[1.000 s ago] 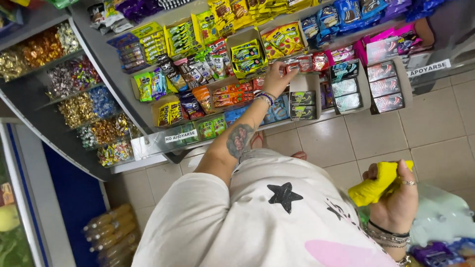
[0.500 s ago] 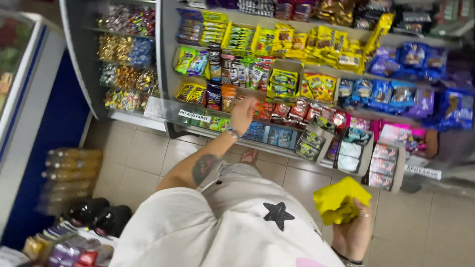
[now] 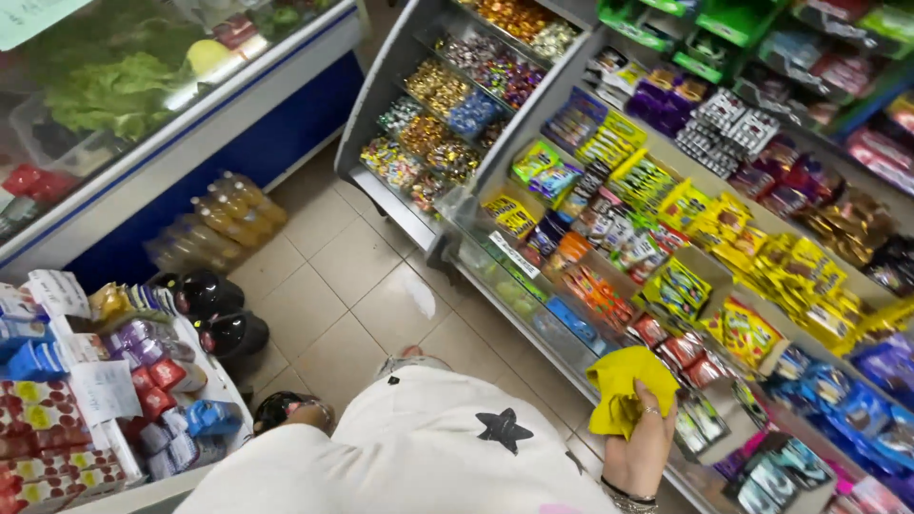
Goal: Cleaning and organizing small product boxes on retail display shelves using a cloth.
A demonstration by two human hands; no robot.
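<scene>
My right hand point(image 3: 640, 447) is down at my side, shut on a crumpled yellow cloth point(image 3: 624, 385). It hangs just in front of the low shelf of snack packets point(image 3: 666, 286), apart from them. A ring and wrist bracelets show on that hand. My white shirt with a black star point(image 3: 503, 430) fills the bottom of the view. At the shirt's left edge a bit of skin with a dark band point(image 3: 293, 411) shows, which may be my left hand; its fingers are hidden.
A sloping shelf of wrapped sweets point(image 3: 447, 114) stands at the far end. A blue chilled counter with greens point(image 3: 124, 86) is on the left, with bottle packs point(image 3: 224, 214) and dark bottles point(image 3: 214, 309) below. A low rack of small packets point(image 3: 86, 390) sits near left. Beige tiled floor point(image 3: 343, 276) lies between.
My left arm, which reached to the snack shelf, has come down out of sight. The view has swung left over the floor and counter. My right hand still holds the yellow cloth.
</scene>
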